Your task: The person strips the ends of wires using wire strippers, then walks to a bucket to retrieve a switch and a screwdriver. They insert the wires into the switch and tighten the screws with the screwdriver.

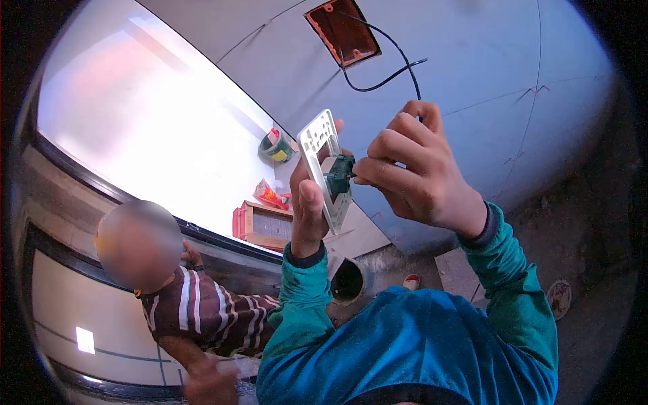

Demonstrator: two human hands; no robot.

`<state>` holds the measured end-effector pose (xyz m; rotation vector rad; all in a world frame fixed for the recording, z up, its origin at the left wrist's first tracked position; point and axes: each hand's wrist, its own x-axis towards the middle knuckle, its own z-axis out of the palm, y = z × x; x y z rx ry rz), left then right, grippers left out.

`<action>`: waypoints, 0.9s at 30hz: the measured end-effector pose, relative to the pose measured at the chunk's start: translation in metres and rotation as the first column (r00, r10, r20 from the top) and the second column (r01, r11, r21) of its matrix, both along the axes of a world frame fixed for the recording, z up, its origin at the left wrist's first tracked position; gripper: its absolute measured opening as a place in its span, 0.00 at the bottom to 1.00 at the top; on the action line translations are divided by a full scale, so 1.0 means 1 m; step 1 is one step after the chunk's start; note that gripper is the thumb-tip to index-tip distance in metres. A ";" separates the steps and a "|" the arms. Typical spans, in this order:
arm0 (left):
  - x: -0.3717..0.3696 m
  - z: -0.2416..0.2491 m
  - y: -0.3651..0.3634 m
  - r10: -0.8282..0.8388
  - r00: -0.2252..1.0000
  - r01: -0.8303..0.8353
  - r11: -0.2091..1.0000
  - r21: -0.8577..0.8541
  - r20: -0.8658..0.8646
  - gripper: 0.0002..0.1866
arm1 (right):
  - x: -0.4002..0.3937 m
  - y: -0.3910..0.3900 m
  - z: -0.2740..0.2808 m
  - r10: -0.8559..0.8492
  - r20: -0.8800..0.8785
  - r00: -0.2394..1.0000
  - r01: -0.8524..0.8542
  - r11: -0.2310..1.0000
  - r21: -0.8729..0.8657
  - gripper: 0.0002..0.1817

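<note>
My left hand (308, 214) grips a white electrical faceplate (317, 135) by its edges, its back turned toward my right hand. A dark green module (337, 174) sits in the plate's frame. Close against that module, my right hand (422, 165) is closed in a pinch, and a black wire (405, 57) runs down into its curled fingers. Whether the wire's end touches the module is hidden by the fingertips. Above, the wire comes out of an orange-brown recessed wall box (343, 34); another black wire (368, 89) also leaves it and crosses the first.
The pale tiled wall (472, 47) fills the upper right. To the left, a person in a striped shirt (209, 310) stands nearby. A bucket (275, 147), a red packet (270, 196) and a cardboard box (263, 226) rest beyond my left hand. A dark round container (347, 280) is below.
</note>
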<state>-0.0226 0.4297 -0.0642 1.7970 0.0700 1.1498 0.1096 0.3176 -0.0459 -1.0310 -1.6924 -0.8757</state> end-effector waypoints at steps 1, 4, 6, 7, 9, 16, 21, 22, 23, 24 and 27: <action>-0.003 0.002 0.000 -0.016 0.998 0.015 0.999 -0.028 -0.061 0.58 | 0.002 0.002 -0.001 -0.008 0.025 1.000 0.007 1.000 0.007 0.08; -0.004 0.003 0.003 -0.056 0.989 0.049 0.997 -0.052 -0.133 0.59 | 0.004 0.005 0.000 0.028 0.006 1.000 -0.027 0.999 -0.035 0.08; 0.000 0.003 0.006 -0.077 0.986 0.071 0.996 -0.047 -0.147 0.60 | 0.006 0.006 0.000 0.069 -0.041 0.997 -0.073 0.994 -0.082 0.08; 0.004 0.001 0.006 -0.001 0.995 0.003 1.000 0.023 -0.101 0.60 | 0.008 0.007 -0.001 0.098 -0.091 0.991 -0.108 0.988 -0.112 0.08; 0.013 -0.004 0.006 0.074 0.996 -0.070 0.994 0.087 -0.049 0.61 | 0.012 0.011 -0.004 0.126 -0.141 0.982 -0.146 0.979 -0.142 0.08; 0.026 -0.013 0.023 0.013 0.997 -0.010 0.999 0.036 -0.079 0.61 | 0.031 0.034 -0.019 0.091 -0.056 0.994 -0.093 0.995 -0.023 0.10; 0.044 -0.020 0.024 0.078 0.997 -0.078 0.996 -0.047 -0.015 0.60 | 0.044 0.047 -0.029 0.073 -0.013 0.997 -0.072 0.997 0.037 0.11; 0.045 -0.022 0.026 0.058 0.998 -0.059 0.997 -0.041 -0.028 0.60 | 0.045 0.048 -0.030 0.090 -0.040 0.995 -0.090 0.996 0.002 0.12; 0.045 -0.024 0.029 0.039 0.998 -0.040 0.999 -0.036 -0.042 0.60 | 0.047 0.049 -0.031 0.107 -0.068 0.992 -0.109 0.993 -0.033 0.12; 0.046 -0.025 0.032 0.041 0.998 -0.043 0.998 -0.037 -0.042 0.60 | 0.049 0.050 -0.031 0.109 -0.068 0.992 -0.112 0.993 -0.034 0.12; 0.048 -0.028 0.039 0.032 0.998 -0.032 0.999 0.006 -0.049 0.60 | 0.052 0.052 -0.033 0.097 -0.070 0.993 -0.102 0.992 -0.076 0.12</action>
